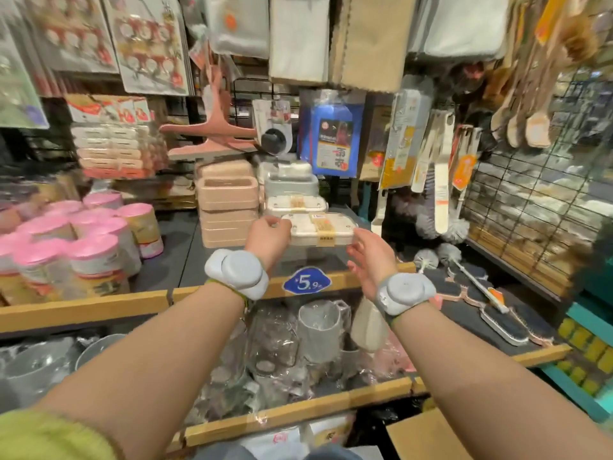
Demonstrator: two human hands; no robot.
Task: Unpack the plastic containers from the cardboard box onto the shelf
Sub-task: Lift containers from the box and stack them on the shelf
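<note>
A white plastic container (320,229) with a yellow paper band sits over the dark upper shelf (185,260), in front of a second white container (297,204) and a grey one (292,184). My left hand (267,239) grips its left end. My right hand (371,257) is at its right end, fingers spread and touching its lower corner. A flap of the cardboard box (428,436) shows at the bottom right; its inside is hidden.
A stack of beige containers (227,210) stands just left of the white ones. Pink-lidded tubs (83,247) fill the shelf's left side. A blue price tag (306,282) hangs on the wooden shelf edge. Brushes (441,194) hang at the right, and wrapped cups (318,330) lie below.
</note>
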